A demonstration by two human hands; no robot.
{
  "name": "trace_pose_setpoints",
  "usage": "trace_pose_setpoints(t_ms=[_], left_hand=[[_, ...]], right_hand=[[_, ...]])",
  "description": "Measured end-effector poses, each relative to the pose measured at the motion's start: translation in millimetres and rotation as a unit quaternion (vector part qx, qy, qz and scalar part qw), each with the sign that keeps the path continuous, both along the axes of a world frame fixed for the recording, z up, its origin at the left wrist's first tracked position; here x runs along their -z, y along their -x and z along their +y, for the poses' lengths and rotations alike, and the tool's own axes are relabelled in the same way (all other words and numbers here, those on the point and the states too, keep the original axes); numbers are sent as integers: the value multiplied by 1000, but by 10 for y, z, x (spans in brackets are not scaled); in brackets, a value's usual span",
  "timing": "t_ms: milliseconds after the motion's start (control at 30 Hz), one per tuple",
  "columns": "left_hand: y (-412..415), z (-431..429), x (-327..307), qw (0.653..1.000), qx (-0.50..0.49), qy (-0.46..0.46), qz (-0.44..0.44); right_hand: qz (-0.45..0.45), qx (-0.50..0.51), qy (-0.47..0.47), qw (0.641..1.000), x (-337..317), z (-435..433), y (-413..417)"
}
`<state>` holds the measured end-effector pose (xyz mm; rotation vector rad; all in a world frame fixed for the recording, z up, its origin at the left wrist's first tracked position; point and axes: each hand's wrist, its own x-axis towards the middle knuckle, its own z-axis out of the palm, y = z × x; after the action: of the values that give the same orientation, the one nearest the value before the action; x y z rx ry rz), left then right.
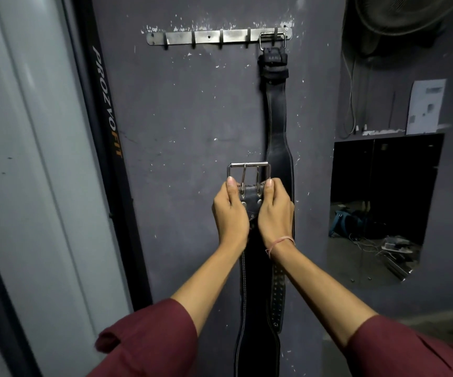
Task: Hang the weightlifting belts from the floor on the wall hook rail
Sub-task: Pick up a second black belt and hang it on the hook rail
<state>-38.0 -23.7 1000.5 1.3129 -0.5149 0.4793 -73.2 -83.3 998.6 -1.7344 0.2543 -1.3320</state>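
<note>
Left hand [230,210], right hand [275,210] clamped on belt [255,295] buckle; post [108,104] reads "PROZVOFIT".

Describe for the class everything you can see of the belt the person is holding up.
The held belt is black, leather-looking, with pale stitching along its edges and rows of punched holes on one strap. Its steel double-prong buckle points upward, riveted to the strap. The left hand and right hand grip it just below the buckle, well under the hook rail; the rest hangs straight down against the wall.

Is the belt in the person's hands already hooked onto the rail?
No, its buckle is held well below the hook rail, where only the other belt hangs.
</note>
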Motion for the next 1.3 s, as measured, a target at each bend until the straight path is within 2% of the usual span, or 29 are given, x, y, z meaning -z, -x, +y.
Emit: trace_pose_setpoints(t_ms=[133, 333, 700, 1000, 1133, 1300], left_hand=[[-355, -174, -239, 995, -81, -44, -30], [-936, -540, -750, 971, -205, -94, -81], [-2125, -1397, -2413, 940, -263, -93, -196], [-2626, -1831, -3408, 935, -292, -100, -178], [-2801, -1893, -3651, 946, -274, -112, -136], [-2969, -1932, -3664, 958, -250, -118, -78]], right_hand=[[-57, 2, -18, 998, -270, -123, -307], [-108, -10, -21, 994, -735, -520, -1052], [-182, -43, -9, 982, -2415, -1511, -2147], [-146, -16, 4, 989, -3421, -1929, -2591], [-124, -12, -11, 992, -3613, -1988, -2694], [-89, -18, -7, 996, -3647, -2054, -2711]])
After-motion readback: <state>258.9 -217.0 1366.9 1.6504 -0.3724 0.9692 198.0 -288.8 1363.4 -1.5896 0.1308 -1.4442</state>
